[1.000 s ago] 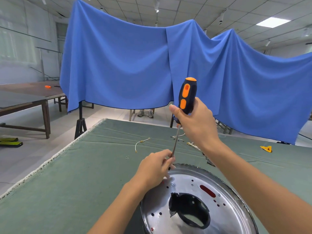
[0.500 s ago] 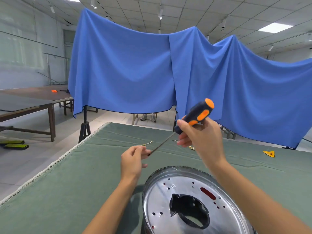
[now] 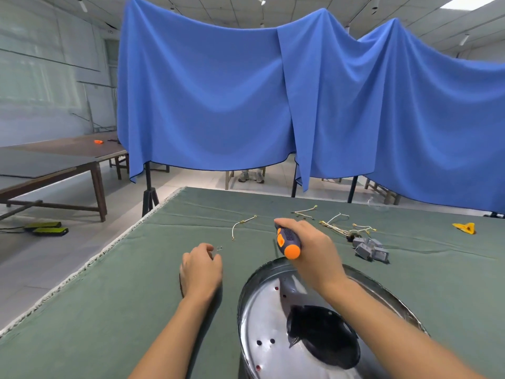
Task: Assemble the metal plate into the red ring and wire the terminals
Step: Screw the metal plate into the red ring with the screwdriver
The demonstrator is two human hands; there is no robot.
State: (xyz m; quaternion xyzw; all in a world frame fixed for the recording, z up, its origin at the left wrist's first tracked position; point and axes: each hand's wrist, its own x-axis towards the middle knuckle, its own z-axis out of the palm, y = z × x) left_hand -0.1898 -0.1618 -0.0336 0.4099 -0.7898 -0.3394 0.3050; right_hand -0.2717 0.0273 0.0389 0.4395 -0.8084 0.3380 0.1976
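Right hand (image 3: 314,247) fingers closed round the screwdriver (image 3: 287,240), just beyond the far rim of the metal plate (image 3: 262,318) at the desk's (image 3: 109,310) near edge. Left hand (image 3: 200,269), fingers curled and empty, rests beside small screws (image 3: 219,248).

Your right hand (image 3: 311,250) hides the screwdriver's (image 3: 288,240) shaft and tip. Your right forearm covers part of the metal plate (image 3: 269,318), whose near side the bottom edge cuts off. Beside your left hand (image 3: 200,272), two specks are too small to identify.
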